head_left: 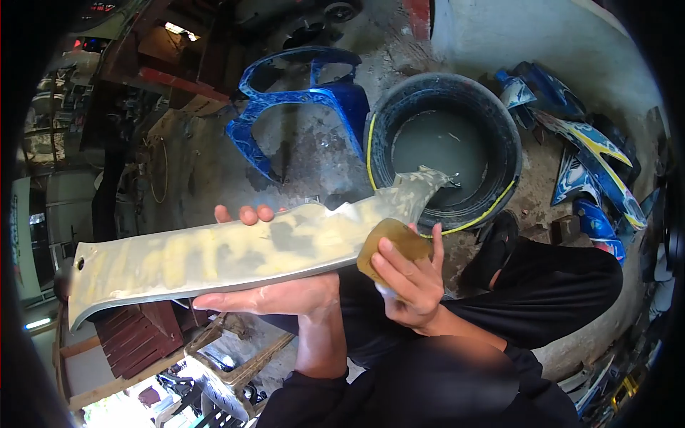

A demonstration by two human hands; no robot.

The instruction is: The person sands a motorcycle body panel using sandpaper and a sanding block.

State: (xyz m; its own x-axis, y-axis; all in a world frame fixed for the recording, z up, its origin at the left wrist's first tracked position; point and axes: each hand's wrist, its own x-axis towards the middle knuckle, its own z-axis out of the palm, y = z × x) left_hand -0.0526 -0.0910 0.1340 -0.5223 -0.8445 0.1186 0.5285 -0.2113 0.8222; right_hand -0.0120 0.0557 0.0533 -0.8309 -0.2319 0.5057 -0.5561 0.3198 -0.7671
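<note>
A long motorcycle body panel [278, 246], grey with cream filler patches, lies across my view, its narrow jagged end over a bucket. My left hand [285, 296] supports it from beneath; the thumb runs along the near edge and fingertips curl over the far edge. In my right hand [414, 285] is a yellowish-brown piece of sandpaper [391, 250], pinched between fingers and thumb at the panel's near edge, toward the narrow end. The hand hides part of the sandpaper.
The black bucket [376, 153] of murky water stands beyond the panel. A blue fairing frame [346, 107] lies on the concrete floor. Blue, white and yellow panels [596, 153] are piled at the right. My bent leg [564, 285] and dark shoe [492, 246] are close by the bucket.
</note>
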